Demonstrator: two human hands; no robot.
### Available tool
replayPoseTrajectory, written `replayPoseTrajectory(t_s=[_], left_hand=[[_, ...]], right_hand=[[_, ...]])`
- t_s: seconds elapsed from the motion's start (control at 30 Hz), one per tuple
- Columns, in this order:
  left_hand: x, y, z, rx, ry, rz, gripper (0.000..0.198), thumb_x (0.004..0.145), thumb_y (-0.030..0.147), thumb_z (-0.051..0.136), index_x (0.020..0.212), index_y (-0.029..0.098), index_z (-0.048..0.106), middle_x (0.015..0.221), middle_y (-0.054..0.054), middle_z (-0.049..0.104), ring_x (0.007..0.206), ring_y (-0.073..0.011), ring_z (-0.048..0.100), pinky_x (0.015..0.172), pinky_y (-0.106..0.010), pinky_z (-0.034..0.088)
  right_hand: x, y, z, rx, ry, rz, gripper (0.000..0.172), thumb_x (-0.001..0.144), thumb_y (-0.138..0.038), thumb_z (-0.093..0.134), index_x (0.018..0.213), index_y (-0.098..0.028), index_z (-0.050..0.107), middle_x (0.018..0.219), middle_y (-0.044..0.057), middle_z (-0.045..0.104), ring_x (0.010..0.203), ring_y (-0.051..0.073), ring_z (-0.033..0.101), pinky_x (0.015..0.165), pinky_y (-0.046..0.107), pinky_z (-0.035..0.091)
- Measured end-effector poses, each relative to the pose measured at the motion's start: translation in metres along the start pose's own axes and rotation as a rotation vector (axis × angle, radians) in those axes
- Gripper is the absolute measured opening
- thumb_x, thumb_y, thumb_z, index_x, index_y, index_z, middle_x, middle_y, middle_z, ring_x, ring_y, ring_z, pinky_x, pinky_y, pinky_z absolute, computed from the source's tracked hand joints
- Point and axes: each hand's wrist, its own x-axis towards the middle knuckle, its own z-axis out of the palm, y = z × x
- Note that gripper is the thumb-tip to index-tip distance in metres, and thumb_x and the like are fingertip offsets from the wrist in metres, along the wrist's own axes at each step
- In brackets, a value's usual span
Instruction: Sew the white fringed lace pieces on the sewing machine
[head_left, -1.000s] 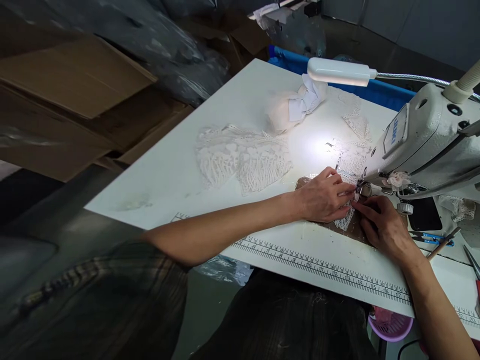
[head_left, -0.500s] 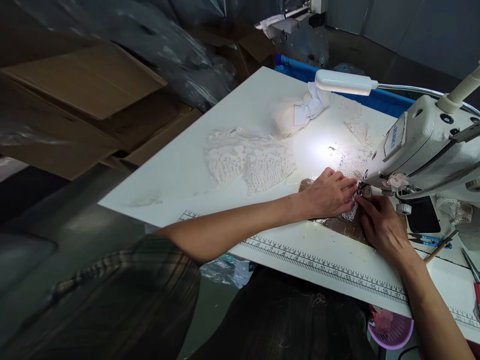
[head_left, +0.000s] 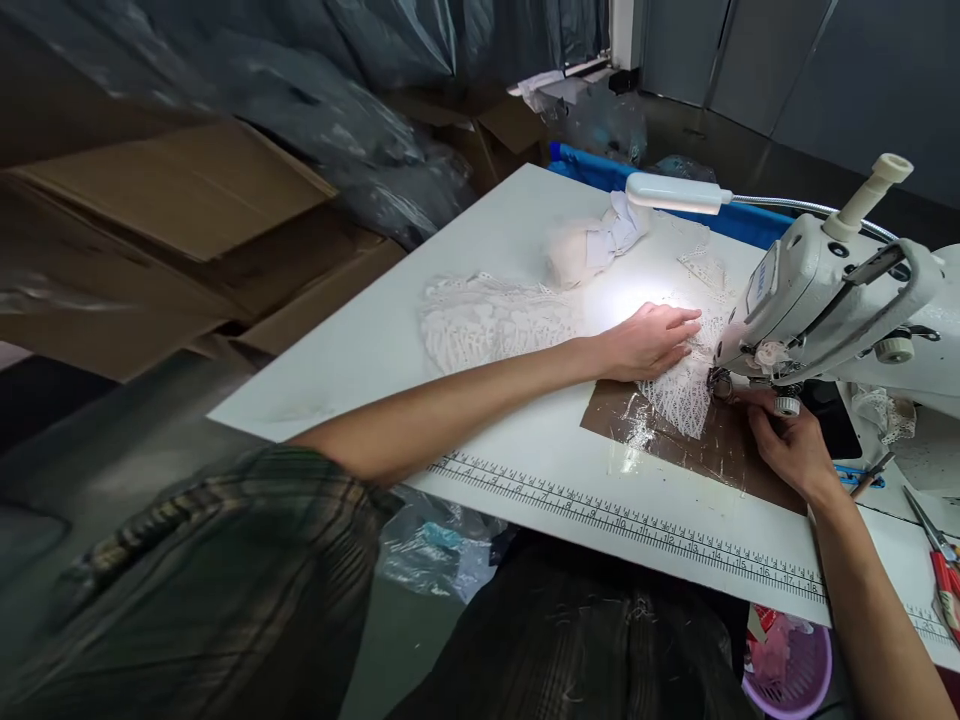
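A white lace piece [head_left: 681, 392] lies on a brown patch [head_left: 720, 455] of the white table [head_left: 360, 350], running under the needle of a white sewing machine [head_left: 832, 300]. My left hand [head_left: 651, 340] lies flat on the lace behind the needle, fingers stretched out. My right hand [head_left: 784, 440] rests on the brown patch just in front of the machine head, fingers curled at the lace edge by the presser foot. What the right fingers pinch is hidden.
More lace [head_left: 487, 320] and a pale fabric bundle [head_left: 592, 245] lie farther back under a white lamp [head_left: 675, 192]. A printed ruler [head_left: 637, 525] runs along the table's near edge. Scissors [head_left: 934, 555] lie at right, a pink basket [head_left: 791, 665] below. Cardboard boxes [head_left: 172, 220] stand left.
My left hand has slid away from the needle, back onto the lace, uncovering the lace on the brown patch. My right hand shifted slightly right. The camera view tilted up.
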Motion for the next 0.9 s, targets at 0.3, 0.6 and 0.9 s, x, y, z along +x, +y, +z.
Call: replayPoseTrajectory(t_s=[0.3,0.6,0.9], left_hand=[[-0.028,0.038,-0.003,-0.190,-0.016,0.312,0.015,0.095,0.029,0.060,0.098,0.017,0.069,0.098,-0.007,0.071,0.084,-0.0162,0.063,0.076,-0.030,0.049],[-0.029,0.045,0.006,-0.289,-0.017,0.165,0.018,0.098,0.023,0.054,0.089,0.015,0.068,0.094,-0.006,0.068,0.088,-0.0153,0.062,0.084,-0.030,0.049],[-0.032,0.046,0.007,-0.241,0.138,0.255,0.020,0.097,0.031,0.055,0.094,0.015,0.068,0.095,-0.007,0.070,0.085,-0.0162,0.065,0.079,-0.033,0.051]], right_hand=[[0.001,-0.005,0.004,-0.067,-0.011,-0.009,0.031,0.087,-0.025,0.047,0.103,-0.019,0.073,0.096,0.009,0.071,0.084,0.020,0.067,0.075,0.036,0.055],[-0.006,-0.032,0.012,-0.041,-0.157,-0.227,0.027,0.082,-0.035,0.063,0.103,-0.019,0.062,0.095,0.008,0.066,0.077,0.019,0.061,0.070,0.035,0.054],[-0.005,-0.031,0.020,-0.054,-0.093,-0.236,0.015,0.094,-0.028,0.049,0.096,-0.020,0.062,0.092,0.008,0.066,0.080,0.019,0.064,0.071,0.034,0.054]])
